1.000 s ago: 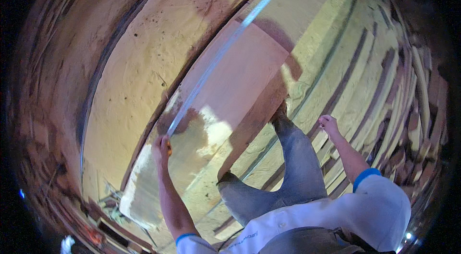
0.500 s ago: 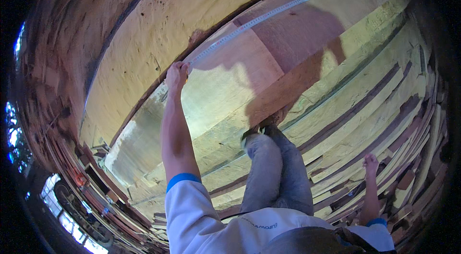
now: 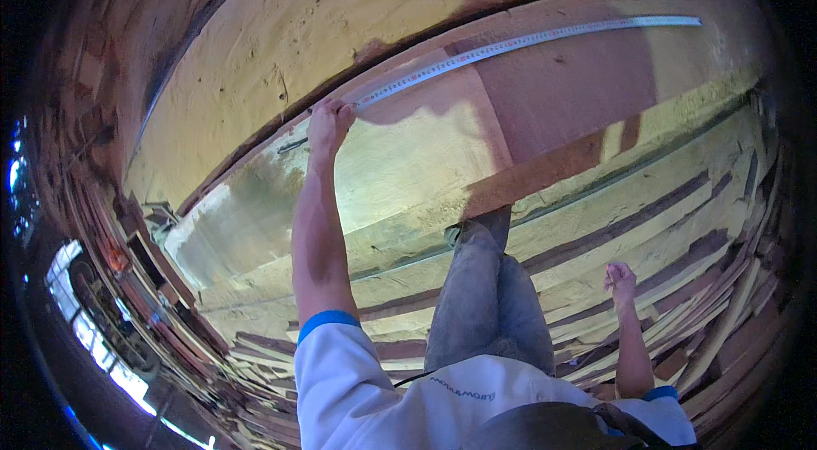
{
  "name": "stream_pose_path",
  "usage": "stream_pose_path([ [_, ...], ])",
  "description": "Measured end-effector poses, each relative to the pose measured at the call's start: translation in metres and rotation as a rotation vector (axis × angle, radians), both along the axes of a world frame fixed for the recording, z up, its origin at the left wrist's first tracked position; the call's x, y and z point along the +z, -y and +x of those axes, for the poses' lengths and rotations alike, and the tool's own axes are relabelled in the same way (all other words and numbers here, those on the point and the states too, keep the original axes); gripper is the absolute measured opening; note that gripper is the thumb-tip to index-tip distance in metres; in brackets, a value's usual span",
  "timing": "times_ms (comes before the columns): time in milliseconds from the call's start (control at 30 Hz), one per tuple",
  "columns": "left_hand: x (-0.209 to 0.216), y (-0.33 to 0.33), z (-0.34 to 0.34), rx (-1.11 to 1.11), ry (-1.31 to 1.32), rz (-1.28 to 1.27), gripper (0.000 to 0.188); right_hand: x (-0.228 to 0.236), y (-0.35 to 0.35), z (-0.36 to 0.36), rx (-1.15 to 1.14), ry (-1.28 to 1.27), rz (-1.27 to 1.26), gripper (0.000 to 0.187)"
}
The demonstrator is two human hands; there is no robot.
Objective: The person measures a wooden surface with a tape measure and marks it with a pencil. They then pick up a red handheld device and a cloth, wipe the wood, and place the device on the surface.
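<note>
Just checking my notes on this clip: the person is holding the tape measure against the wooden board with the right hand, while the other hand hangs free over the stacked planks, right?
Not quite. The head view shows the left hand holding the tape measure against the wooden board, not the right. The right hand is the one that hangs free over the stacked planks.
</note>
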State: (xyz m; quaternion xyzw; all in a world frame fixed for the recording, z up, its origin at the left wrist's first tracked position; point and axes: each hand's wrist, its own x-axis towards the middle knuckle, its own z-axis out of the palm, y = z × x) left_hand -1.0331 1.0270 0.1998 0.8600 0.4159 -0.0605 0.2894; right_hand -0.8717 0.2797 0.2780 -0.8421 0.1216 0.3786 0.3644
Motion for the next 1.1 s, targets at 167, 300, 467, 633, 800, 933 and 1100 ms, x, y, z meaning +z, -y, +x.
stream_pose_path([
  [167, -0.006, -0.002, -0.004, -0.009, -0.02, 0.025, 0.025, -0.016, -0.081, 0.114, 0.0, -0.058, 0.087, 0.016],
  [300, 0.005, 0.0, 0.009, 0.002, -0.036, 0.005, 0.024, -0.015, -0.121, 0.169, 0.154, -0.013, 0.029, 0.016],
  [467, 0.012, 0.015, 0.05, 0.038, -0.061, -0.073, 0.025, 0.004, -0.143, 0.194, 0.183, -0.08, -0.039, 0.014],
  [633, 0.01, 0.018, 0.077, 0.103, -0.092, -0.166, 0.026, 0.016, -0.149, 0.199, 0.29, -0.053, -0.064, 0.016],
  [800, 0.007, 0.028, 0.084, 0.147, -0.068, -0.172, 0.027, 0.007, -0.164, 0.207, 0.366, -0.083, -0.086, 0.016],
  [933, 0.004, 0.038, 0.084, 0.126, -0.109, -0.076, 0.026, -0.004, -0.185, 0.221, 0.415, -0.098, -0.096, 0.016],
  [1100, 0.003, 0.044, 0.082, 0.101, -0.032, -0.002, 0.025, -0.021, -0.194, 0.242, 0.472, -0.108, -0.013, 0.015],
])
